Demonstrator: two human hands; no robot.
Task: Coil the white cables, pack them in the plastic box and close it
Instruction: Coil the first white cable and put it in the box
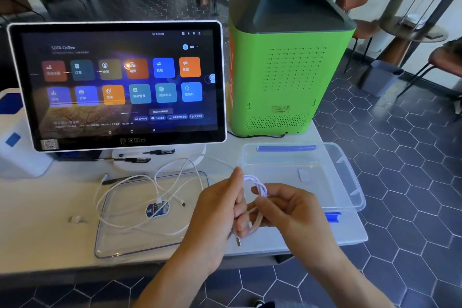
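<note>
Cable, white [257,197]: part-wound loops above the near bench [50,237] edge; left hand [220,210] grip clamped on the bundle, right hand [292,212] fingers curled round the loop; loose remainder [150,182] trails left over the clear lid [120,245]; plastic box [350,182] open at right, apparently empty; advice: keep loops even and small enough for the box; draw slack gently to avoid snagging the pens [135,159].

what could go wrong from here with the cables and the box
1. The coil held between the left hand and right hand is loose with its plug dangling; it may spring open once released.
2. The loose white cable is draped across the lid; lifting the lid could drag or tangle it.
3. The plastic box overhangs the table edge; a nudge might tip it off.
</note>
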